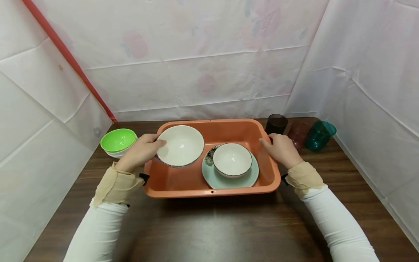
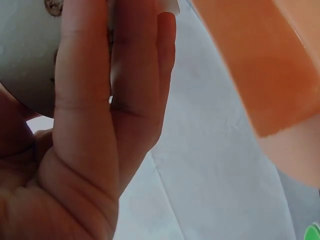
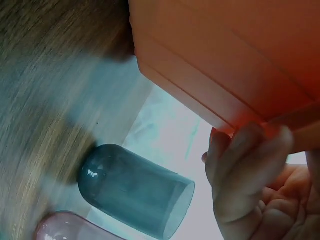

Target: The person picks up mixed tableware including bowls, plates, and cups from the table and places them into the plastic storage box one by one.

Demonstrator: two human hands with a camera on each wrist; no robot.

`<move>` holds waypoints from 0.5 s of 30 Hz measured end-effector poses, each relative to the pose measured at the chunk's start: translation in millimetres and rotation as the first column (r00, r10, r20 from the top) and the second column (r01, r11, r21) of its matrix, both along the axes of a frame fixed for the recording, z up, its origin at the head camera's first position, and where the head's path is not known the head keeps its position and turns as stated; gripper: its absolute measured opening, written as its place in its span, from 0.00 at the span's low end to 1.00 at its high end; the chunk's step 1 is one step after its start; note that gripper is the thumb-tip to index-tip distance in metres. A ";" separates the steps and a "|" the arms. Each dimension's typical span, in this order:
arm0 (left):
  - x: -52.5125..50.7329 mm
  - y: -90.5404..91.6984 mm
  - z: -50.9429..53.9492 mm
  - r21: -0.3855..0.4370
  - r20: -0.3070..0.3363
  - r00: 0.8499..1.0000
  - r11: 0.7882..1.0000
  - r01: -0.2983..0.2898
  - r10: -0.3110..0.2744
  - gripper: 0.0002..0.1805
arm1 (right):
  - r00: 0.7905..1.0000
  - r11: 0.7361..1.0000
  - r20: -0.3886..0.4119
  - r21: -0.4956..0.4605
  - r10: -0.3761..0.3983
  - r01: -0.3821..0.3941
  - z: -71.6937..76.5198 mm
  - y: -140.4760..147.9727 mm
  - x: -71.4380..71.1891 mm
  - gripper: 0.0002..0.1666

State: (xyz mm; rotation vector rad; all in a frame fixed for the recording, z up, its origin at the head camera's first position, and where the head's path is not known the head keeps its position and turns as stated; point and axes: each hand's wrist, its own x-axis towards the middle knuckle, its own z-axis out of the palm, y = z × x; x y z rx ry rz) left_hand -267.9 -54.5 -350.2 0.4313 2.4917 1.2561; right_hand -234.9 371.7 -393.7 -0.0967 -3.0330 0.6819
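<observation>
My left hand holds a large white bowl by its left edge, thumb inside the rim, above the left side of an orange basin. In the left wrist view its long fingers lie against the underside of the bowl. On the basin's right rim, my right hand grips with the thumb over the inner side; the right wrist view shows its fingers under the rim. Inside the basin, a smaller white bowl with a dark rim sits on a pale green plate with a dark flower pattern.
To the left stand stacked bowls, a green bowl topmost. Right of the basin are a dark cup, a reddish clear cup and a teal cup. White sheeting encloses the wooden table at the back and sides.
</observation>
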 end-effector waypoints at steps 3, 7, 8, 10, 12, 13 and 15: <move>-1.0 3.0 -1.2 -0.023 0.000 1.000 1.000 -0.001 0.001 0.27 | 1.000 1.000 0.019 0.000 0.008 -0.008 1.6 1.5 0.7 0.30; -2.2 6.9 -2.0 -0.035 -0.002 1.000 0.999 -0.009 0.009 0.26 | 0.999 0.999 0.029 0.011 0.031 -0.031 6.1 4.2 2.2 0.32; -2.8 8.1 -2.1 -0.038 -0.011 1.000 0.999 -0.006 0.005 0.25 | 0.999 0.999 0.030 0.009 0.035 -0.035 8.3 4.9 3.0 0.33; -3.6 11.1 -2.0 -0.044 -0.027 1.000 0.999 0.000 -0.001 0.23 | 0.999 0.999 0.035 0.010 0.040 -0.040 14.4 6.4 5.2 0.36; -4.3 14.9 -2.5 -0.043 -0.047 0.999 0.999 0.006 -0.008 0.21 | 0.998 0.999 0.042 0.008 0.042 -0.043 22.8 7.8 7.8 0.38; -4.3 17.0 -2.8 -0.043 -0.059 0.998 0.999 0.009 -0.012 0.21 | 0.998 0.999 0.043 0.006 0.043 -0.043 27.7 8.3 9.1 0.39; -4.2 21.2 -3.4 -0.031 -0.057 0.998 0.999 0.018 -0.019 0.21 | 0.998 0.999 0.045 -0.002 0.043 -0.042 38.5 8.5 11.0 0.41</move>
